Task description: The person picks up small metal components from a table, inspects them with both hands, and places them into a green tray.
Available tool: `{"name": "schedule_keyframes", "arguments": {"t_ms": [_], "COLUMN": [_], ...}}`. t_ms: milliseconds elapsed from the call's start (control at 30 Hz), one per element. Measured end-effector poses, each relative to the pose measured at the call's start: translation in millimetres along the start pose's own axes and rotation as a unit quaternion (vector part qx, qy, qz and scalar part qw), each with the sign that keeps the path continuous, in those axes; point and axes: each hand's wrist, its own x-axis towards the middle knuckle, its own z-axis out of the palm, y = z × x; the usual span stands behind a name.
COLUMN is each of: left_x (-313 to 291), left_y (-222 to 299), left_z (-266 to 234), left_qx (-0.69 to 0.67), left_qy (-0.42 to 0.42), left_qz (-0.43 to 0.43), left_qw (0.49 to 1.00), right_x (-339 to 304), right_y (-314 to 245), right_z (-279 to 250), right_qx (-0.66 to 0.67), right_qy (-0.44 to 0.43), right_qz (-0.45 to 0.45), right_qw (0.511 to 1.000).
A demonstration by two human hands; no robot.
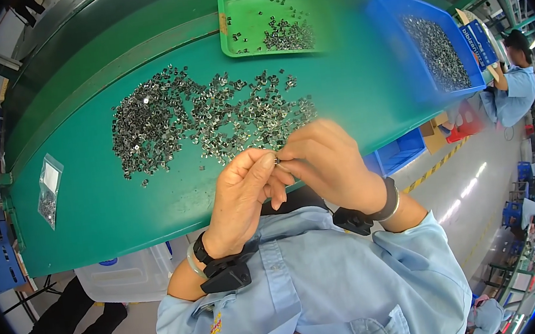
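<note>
Both hands meet over the near edge of the green table (89,205). Between the fingertips of my left hand (239,193) and my right hand (327,167) is a small dark metal part (277,161), mostly covered by the fingers. Each hand pinches it with thumb and forefinger. Just beyond them spreads a loose layer of small metal parts (230,119), black and silver. It joins a denser heap of the same parts (145,121) to the left.
A green tray (249,53) with more small parts stands at the back. A blue bin (398,42) full of parts is at the right. At the left lies a clear plastic bag (48,193). Below the table's right edge is another blue bin (402,153). A person (513,92) sits far right.
</note>
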Motion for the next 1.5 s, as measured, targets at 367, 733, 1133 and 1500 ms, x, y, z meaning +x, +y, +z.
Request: {"name": "schedule_keyframes", "arguments": {"t_ms": [367,733,1133,1500], "left_x": [-1.6,-3.2,0.0,4.0], "left_y": [-4.2,-5.7,-11.9,-17.0], "left_z": [-2.0,3.6,2.6,1.3], "left_qx": [0.088,-0.004,-0.052,-0.081], "left_qy": [0.031,-0.010,-0.034,-0.066], "left_qz": [0.043,0.026,0.007,0.006], "left_qw": [0.995,1.000,0.998,0.994], "right_x": [-4.2,-11.1,-18.6,-22.7], "right_y": [-8.4,-4.6,-6.9,-4.5], "right_z": [4.3,10.3,9.0,7.4], "right_qx": [0.022,0.086,0.124,0.171], "right_qy": [0.024,0.078,0.081,0.082], "right_qz": [0.033,0.049,0.077,0.090], "right_qw": [0.999,0.992,0.986,0.978]}}
